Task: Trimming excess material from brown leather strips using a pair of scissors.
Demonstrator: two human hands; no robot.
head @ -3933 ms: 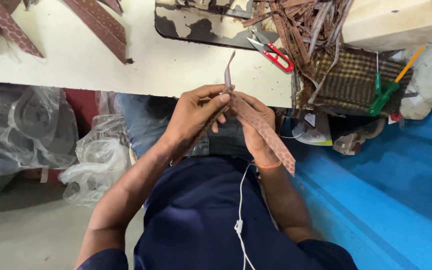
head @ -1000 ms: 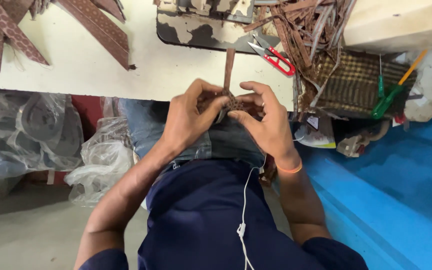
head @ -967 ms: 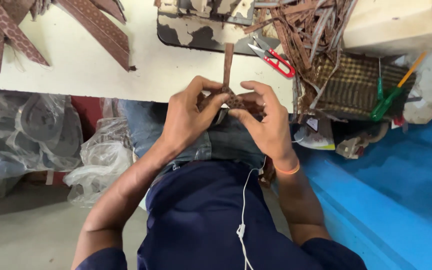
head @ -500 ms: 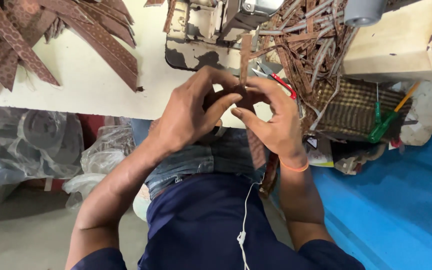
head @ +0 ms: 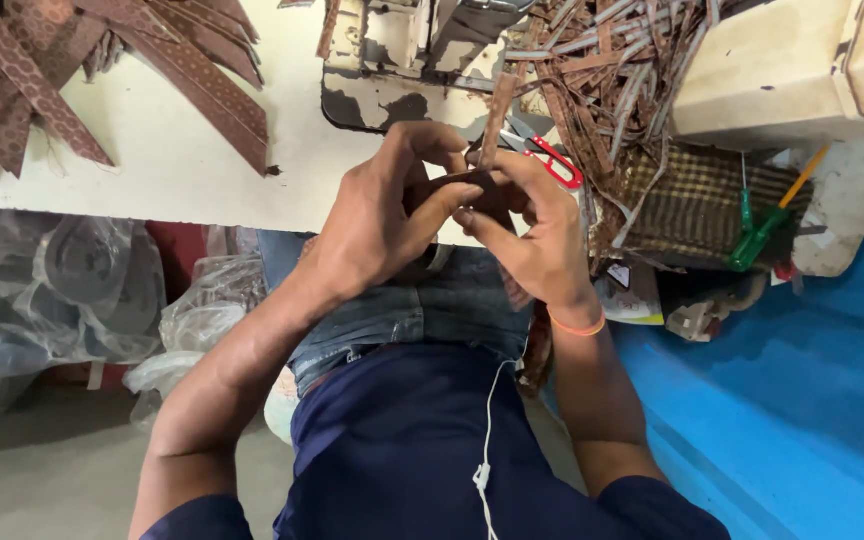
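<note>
Between the fingers of both hands, just over the near edge of the pale surface (head: 182, 165), a brown patterned strip (head: 497, 115) stands upright; its lower end is hidden. Left hand (head: 382, 215) and right hand (head: 527, 235) pinch it together. Red-handled snips (head: 552, 160) lie just beyond, beside heaped strips (head: 592, 70).

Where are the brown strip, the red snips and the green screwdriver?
brown strip (head: 498, 112), head view, on the upright part above the fingers.
red snips (head: 557, 162), head view, on the red handle loop.
green screwdriver (head: 750, 250), head view, on the green handle.
</note>
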